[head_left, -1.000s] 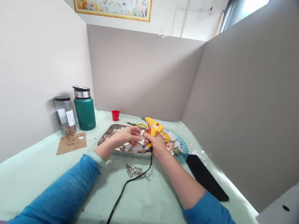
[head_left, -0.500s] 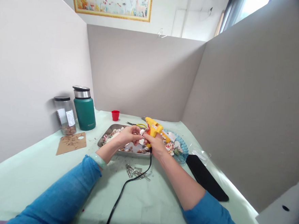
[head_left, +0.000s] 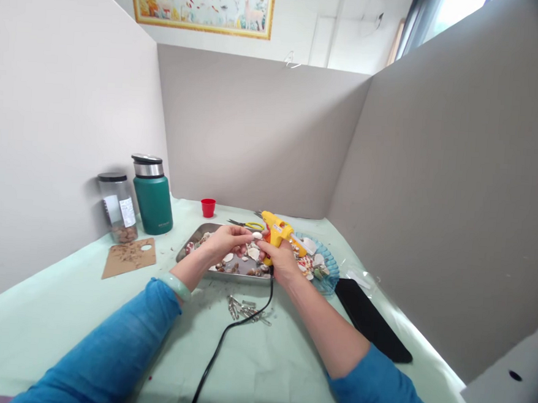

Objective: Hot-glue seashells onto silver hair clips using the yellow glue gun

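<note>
My right hand [head_left: 280,259] is wrapped round the handle of a yellow glue gun [head_left: 278,228], whose black cord [head_left: 227,330] runs down toward the near table edge. Between the fingertips of my left hand [head_left: 229,243] is a small white shell [head_left: 257,236], close to the glue gun and the right thumb. Both hands are over a metal tray [head_left: 245,279] that holds several shells. Just right of the glue gun stands a blue scalloped dish [head_left: 333,273] with more shells. Several metal clips [head_left: 243,310] lie in front of the tray.
At the left stand a green flask [head_left: 153,199] and a clear jar [head_left: 120,209], with a brown card [head_left: 129,258] before them. A red cup [head_left: 208,208] and yellow-handled pliers [head_left: 253,225] are behind the tray. A black flat object [head_left: 374,319] lies right. Grey panels enclose the table.
My left hand has shifted slightly left and its fingers have turned the white shell, which now lies flatter. The right hand and glue gun have hardly moved.
</note>
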`<state>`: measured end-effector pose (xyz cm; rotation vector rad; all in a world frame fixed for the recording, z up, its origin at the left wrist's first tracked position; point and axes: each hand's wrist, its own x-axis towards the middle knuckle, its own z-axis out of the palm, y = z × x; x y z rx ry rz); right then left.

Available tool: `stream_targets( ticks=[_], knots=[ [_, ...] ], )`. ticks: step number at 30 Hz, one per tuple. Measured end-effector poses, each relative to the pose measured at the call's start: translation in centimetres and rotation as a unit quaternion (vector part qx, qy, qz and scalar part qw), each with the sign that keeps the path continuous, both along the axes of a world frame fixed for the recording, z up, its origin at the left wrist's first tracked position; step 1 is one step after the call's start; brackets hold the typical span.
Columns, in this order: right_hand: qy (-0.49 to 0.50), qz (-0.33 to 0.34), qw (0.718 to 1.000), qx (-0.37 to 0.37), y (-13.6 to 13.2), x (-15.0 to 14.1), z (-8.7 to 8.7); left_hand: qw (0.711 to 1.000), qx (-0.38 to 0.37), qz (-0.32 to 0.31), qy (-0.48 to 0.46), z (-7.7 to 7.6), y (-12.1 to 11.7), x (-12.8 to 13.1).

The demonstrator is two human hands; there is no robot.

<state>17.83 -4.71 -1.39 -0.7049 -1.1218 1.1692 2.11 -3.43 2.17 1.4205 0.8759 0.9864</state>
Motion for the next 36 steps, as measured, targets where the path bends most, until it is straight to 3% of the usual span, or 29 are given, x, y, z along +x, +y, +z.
stream_targets(
  ticks=[19, 36],
  knots=[
    [-0.007, 0.006, 1.0, 0.005, 0.1, -0.1, -0.2, 0.992, -0.031, 0.067, -0.105, -0.8, 1.7, -1.1],
    [-0.03, -0.006, 1.0, -0.006, -0.1, -0.1, -0.2, 0.987, -0.034, 0.111, -0.108, -0.8, 1.7, -0.8]
  ],
)
